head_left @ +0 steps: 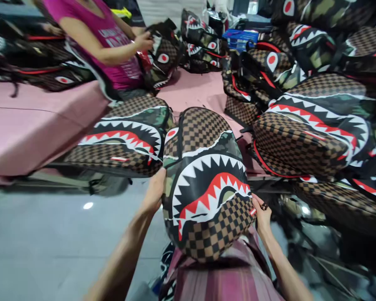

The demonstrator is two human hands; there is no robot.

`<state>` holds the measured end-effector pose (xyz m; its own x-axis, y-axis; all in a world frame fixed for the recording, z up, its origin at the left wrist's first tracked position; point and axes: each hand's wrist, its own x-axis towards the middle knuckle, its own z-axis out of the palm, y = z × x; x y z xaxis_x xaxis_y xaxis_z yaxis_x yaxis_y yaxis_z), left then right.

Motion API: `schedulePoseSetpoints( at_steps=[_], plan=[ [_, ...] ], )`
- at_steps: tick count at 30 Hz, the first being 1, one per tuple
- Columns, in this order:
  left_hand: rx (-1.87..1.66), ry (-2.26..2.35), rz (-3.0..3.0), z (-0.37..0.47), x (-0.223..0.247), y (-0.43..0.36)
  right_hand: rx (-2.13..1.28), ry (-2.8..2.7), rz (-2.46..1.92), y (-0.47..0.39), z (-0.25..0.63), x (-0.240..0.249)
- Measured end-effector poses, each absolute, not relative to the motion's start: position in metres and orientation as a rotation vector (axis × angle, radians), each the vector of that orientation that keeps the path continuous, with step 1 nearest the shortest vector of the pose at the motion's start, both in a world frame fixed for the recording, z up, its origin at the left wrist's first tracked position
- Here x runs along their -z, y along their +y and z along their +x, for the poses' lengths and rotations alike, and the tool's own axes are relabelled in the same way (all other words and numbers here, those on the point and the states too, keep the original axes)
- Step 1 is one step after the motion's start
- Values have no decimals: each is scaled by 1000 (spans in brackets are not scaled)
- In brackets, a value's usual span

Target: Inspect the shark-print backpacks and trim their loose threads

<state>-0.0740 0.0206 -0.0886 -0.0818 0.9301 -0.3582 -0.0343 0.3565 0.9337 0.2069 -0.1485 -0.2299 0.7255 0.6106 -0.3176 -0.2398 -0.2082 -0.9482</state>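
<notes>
A brown checkered backpack [207, 184] with a red and white shark mouth is held up in front of my body, its printed face toward me. My left hand [156, 186] grips its left edge, the fingers partly hidden behind it. At the lower right edge, my right hand [262, 211] pinches the side beside a small red and white label. Just behind on the left lies a similar backpack [125, 138] on the pink table. Another checkered backpack [313, 125] rests on the right.
Across the pink table [200, 90], a person in a magenta shirt [109, 37] handles another backpack [163, 54]. More backpacks are piled at the back and right. A blue basket [240, 39] stands at the back. Grey floor [65, 238] shows at lower left.
</notes>
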Motion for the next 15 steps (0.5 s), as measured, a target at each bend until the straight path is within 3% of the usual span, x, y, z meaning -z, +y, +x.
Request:
schedulePoseSetpoints(
  at_steps=[4, 8, 12, 15],
  plan=[
    [-878, 1538, 1502, -68, 25, -1, -932, -356, -1540, -120, 189, 238],
    [-638, 1575, 1758, -41, 44, -33, -757, -507, -1515, -109, 200, 186],
    [-567, 1544, 1803, -37, 72, -58, -548, -1388, -1319, -106, 198, 102],
    [-551, 1538, 1947, -53, 64, -57, -452, -2002, -1220, -96, 180, 63]
  ],
)
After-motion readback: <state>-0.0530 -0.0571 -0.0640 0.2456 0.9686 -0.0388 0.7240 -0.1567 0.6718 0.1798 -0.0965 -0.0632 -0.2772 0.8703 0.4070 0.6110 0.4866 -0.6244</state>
